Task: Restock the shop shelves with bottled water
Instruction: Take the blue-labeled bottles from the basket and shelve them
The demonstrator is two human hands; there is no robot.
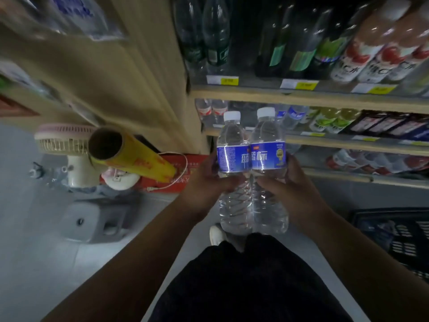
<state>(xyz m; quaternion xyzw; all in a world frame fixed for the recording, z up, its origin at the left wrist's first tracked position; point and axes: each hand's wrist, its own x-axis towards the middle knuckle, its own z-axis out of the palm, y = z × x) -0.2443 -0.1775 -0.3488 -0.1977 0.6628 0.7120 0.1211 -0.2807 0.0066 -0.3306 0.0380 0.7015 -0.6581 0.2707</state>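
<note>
Holds two clear water bottles upright, side by side and touching, white caps up, blue labels toward the camera. Grips the left bottle [233, 145] in the left hand [209, 180], fingers curled round the body just under the label. Grips the right bottle [267, 140] in the right hand [293, 184] likewise, thumb laid across the front below the label. Carries both in the air, off the shelves, above the dark trousers [243, 287].

Faces, just beyond the caps, the middle shelf [336, 140], with red-labelled bottles [211, 110] behind the left cap and blue-labelled bottles [296, 115] behind and right of the right cap. Finds above the grip the upper shelf [301, 95], with tall dark bottles [216, 31] and yellow price tags [229, 80].

Has, left of the left hand, a yellow roll [132, 156] with its open end toward the camera, a pale fan [67, 140] and a red box [185, 175]. Has, right of and below the right hand, a black crate [394, 233]. Shows under the bottles a white shoe [217, 234].
</note>
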